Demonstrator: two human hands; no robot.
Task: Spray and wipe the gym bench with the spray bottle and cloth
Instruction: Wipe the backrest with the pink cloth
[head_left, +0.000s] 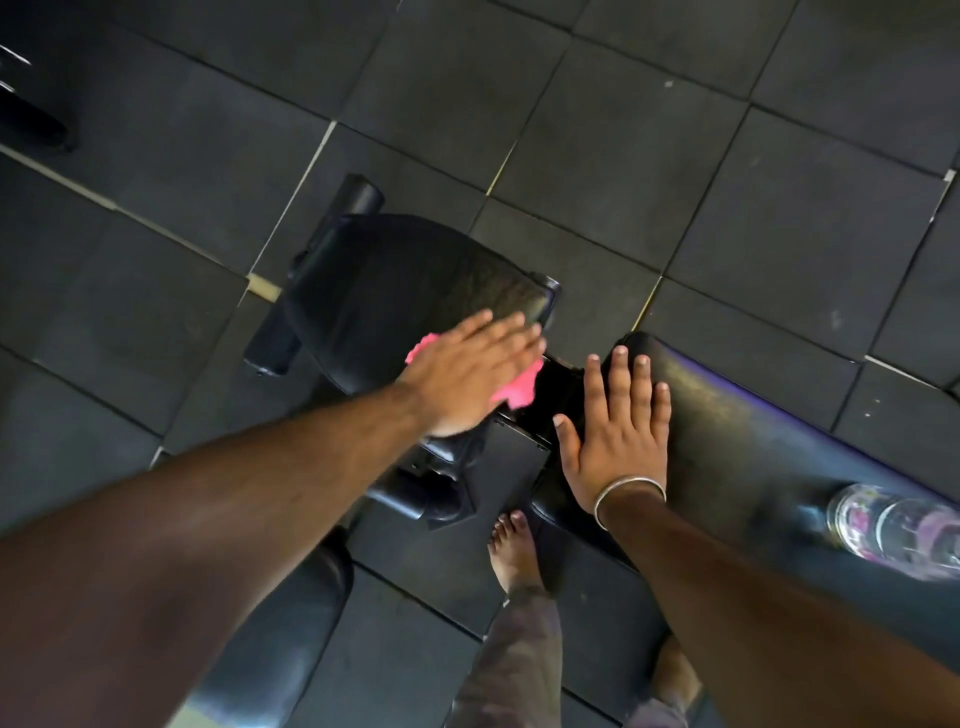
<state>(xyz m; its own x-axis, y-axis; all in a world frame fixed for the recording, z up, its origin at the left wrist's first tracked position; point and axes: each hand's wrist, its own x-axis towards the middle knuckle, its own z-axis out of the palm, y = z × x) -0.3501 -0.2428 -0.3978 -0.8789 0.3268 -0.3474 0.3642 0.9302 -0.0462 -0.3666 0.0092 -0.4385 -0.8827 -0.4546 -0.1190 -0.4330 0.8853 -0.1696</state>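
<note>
L hand flat on pink cloth, bench seat.

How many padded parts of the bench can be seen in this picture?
2. The seat pad is under the left hand and pink cloth; the long back pad is under the right hand. Others may be hidden.

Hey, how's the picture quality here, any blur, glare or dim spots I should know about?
Head view: dim overall; left hand on the pink cloth is motion-smeared, right hand is sharp; soft glare on the bench pad; the clear bottle at the right edge is blurred; wide-angle bending at the edges.
</note>
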